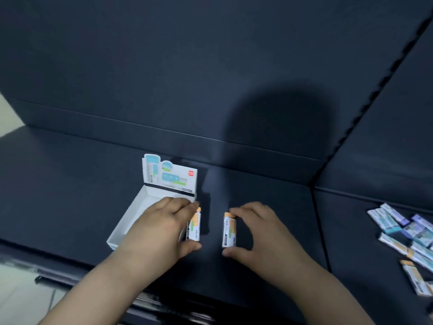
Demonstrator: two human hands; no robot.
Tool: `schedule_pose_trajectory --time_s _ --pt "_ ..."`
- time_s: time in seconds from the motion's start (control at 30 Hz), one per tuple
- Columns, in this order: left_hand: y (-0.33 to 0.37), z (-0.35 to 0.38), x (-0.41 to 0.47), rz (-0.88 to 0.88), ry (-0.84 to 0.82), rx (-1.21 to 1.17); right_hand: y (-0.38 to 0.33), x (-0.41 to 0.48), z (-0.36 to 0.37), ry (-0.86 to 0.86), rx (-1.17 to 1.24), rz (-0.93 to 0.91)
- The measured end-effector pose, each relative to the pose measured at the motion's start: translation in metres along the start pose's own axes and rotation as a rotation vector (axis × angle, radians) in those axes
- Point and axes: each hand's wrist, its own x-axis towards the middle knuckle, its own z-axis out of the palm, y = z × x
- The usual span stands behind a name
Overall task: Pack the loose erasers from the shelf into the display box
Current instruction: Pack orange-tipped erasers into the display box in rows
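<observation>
A: Trouble? Left hand (161,228) grips an eraser (195,227) at the box (140,212) wall; right hand (257,233) pinches a second eraser (229,231) on the shelf (257,184) beside it.
B: Either could snag that wall and tip out.

Shelf (70,184): display box (127,220) left, first eraser (195,227) beside it, second eraser (229,231) rightward, loose pile (403,233) far right.

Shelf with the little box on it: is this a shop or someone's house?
Most likely a stationery shop. The dark shelf looks like retail racking, a printed display box stands on it, and many wrapped erasers lie loose on the next bay.
</observation>
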Motion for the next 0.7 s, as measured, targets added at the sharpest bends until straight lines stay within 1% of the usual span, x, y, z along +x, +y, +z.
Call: schedule_pose_trajectory --time_s 0.1,0.3,0.47,0.6,0.7 --pt "-0.046 -0.005 -0.004 -0.013 -0.002 0.003 -0.028 0.023 0.019 0.030 -0.002 0.007" --pt "-0.118 -0.014 0.000 0.080 -0.011 -0.013 -0.086 0.062 0.059 0.115 -0.022 0.085" --pt "-0.137 -0.016 0.006 0.162 -0.016 -0.122 -0.108 0.083 0.077 0.063 -0.111 0.161" --pt "-0.137 -0.004 0.013 0.215 -0.049 -0.124 -0.112 0.096 0.083 -0.031 -0.175 0.246" --pt "-0.133 0.004 0.017 0.213 -0.059 -0.074 -0.110 0.103 0.090 -0.087 -0.210 0.283"
